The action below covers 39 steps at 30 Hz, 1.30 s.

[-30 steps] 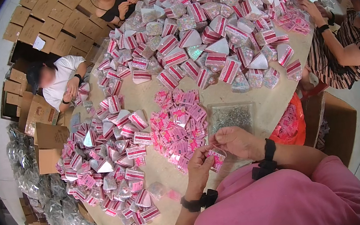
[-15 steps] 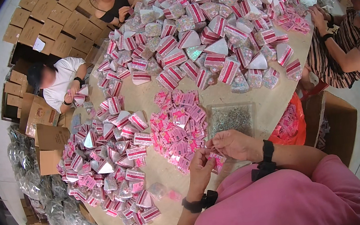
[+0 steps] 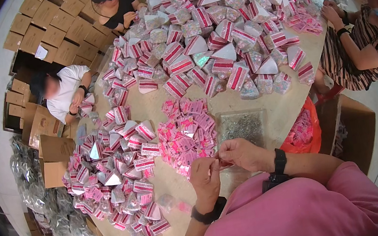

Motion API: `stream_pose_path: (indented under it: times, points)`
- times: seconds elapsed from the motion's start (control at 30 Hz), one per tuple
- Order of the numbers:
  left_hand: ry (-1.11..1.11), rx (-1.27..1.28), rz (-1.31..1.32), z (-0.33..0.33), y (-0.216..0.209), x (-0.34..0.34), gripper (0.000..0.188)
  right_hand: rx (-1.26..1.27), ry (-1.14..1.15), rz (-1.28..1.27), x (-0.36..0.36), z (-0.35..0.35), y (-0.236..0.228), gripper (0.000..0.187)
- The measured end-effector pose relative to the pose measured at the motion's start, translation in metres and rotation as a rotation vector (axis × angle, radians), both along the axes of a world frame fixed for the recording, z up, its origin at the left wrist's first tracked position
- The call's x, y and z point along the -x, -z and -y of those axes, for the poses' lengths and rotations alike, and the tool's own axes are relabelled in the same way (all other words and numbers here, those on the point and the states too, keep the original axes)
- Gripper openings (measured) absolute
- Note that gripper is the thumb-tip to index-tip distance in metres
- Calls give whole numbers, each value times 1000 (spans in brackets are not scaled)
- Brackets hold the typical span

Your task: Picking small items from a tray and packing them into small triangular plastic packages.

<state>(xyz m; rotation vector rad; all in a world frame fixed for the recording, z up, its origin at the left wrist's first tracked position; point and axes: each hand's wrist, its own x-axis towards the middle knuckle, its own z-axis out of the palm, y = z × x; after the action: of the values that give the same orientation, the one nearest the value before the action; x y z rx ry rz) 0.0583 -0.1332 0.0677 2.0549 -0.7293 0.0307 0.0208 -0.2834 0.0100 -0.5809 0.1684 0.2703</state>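
Note:
Over the near part of the table, my two hands are brought together at the fingertips. My left hand [image 3: 205, 177] is closed, its fingers turned so that they mostly hide the small pink tag it holds. My right hand [image 3: 245, 154] pinches at the same spot, and what lies between its fingertips is too small to make out. Just beyond them sits a clear shallow tray [image 3: 262, 119] with many small metal rings or clasps in it. A heap of pink printed tags [image 3: 186, 130] lies beside the tray, left of my hands.
A large pile of cake-slice-shaped pouches [image 3: 196, 45] covers the far table, with a smaller pile [image 3: 115, 175] at left. An orange-red bag [image 3: 312, 125] of pink pieces and an open carton [image 3: 354, 120] stand right. Three people work around the table; stacked cartons [image 3: 46, 31] lie behind.
My left hand has turned and its fingers have folded inward, so the pink tag that showed earlier is mostly hidden. My right hand stays close, still pinching at the left fingertips.

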Motion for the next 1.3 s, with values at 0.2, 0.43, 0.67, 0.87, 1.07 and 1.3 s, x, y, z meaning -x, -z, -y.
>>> stream_pose_path:
  times: [0.2, 0.43, 0.67, 0.87, 1.07, 1.3]
  points:
    - [-90, 49, -47, 2, 0, 5, 9, 66, -169, -83, 3, 6, -25, 12]
    - [27, 57, -215, -3, -1, 3, 15, 178, -165, 60, 5, 7, -10, 14]
    - [423, 194, -828, -17, -10, -15, 48, 245, -328, 22, 10, 14, -25, 15]
    - [203, -11, -438, -24, -3, -1, 17, 226, -414, -99, 11, 18, -26, 16]
    - [53, -92, -368, -12, -3, 5, 14, 291, -337, 52, 7, 13, -36, 19]
    - [-53, 347, -975, -4, 16, -1, 10, 987, -232, 231, 1, 13, -45, 19]
